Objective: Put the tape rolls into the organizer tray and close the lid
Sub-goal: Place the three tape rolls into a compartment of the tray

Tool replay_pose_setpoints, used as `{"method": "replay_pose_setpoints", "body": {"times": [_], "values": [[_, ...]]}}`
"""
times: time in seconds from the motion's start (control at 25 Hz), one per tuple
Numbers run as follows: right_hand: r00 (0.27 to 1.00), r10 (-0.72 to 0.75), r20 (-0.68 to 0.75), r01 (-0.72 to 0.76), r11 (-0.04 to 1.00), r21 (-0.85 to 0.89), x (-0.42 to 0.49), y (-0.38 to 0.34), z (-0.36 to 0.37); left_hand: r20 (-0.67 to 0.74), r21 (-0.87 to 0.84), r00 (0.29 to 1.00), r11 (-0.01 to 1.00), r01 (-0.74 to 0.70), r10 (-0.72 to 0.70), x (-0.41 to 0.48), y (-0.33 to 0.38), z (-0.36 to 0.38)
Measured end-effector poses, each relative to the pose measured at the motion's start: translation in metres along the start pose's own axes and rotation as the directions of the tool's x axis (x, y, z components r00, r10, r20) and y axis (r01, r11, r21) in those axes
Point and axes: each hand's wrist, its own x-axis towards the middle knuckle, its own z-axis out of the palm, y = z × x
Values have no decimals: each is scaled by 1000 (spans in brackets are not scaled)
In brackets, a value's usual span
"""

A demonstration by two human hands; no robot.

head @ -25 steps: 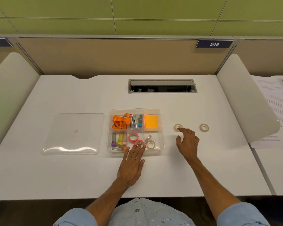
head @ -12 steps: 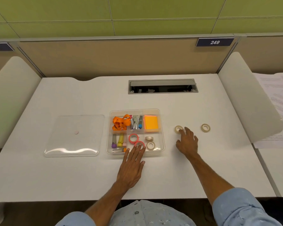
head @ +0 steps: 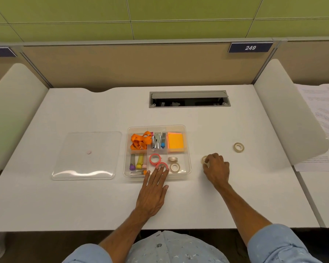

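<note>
The clear organizer tray (head: 187,149) sits mid-desk. Its front compartment holds two pink tape rolls (head: 155,159) and two beige rolls (head: 175,167). My left hand (head: 154,188) lies flat on the desk with its fingertips over the tray's front rim, touching the nearer pink roll. Right of the tray, my right hand (head: 216,168) has its fingers closed around a beige tape roll (head: 204,159) on the desk. Another beige roll (head: 238,147) lies farther right, alone. The clear lid (head: 86,155) rests flat to the left of the tray.
The tray also holds an orange strap (head: 140,141), staplers (head: 157,142), orange sticky notes (head: 175,141) and markers (head: 136,161). A cable hatch (head: 189,99) is open at the back. White dividers (head: 291,118) flank the desk; papers (head: 323,114) lie beyond the right one.
My right hand slid forward-left and closed its fingers on the beige roll next to the tray. The left hand stayed put at the tray's front rim.
</note>
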Motion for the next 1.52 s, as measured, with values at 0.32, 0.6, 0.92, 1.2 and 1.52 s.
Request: {"method": "replay_pose_setpoints", "body": {"times": [0.32,0.6,0.92,1.2,1.52], "values": [[952,-256,-168,284,943,175,-16,-43,-24,21,16,999,1000,27,-27,1,1,4],[930,-360,-69,367,915,168,-31,-58,-16,15,22,999,999,37,-38,2,3,3],[984,-74,-162,104,977,186,-12,-4,-14,13,13,999,999,46,-46,1,5,3],[980,198,-10,-197,978,62,19,53,-10,11,19,999,999,42,-42,2,5,1],[973,222,70,-220,975,-35,44,84,-18,9,11,999,999,38,-38,2,3,1]]}}
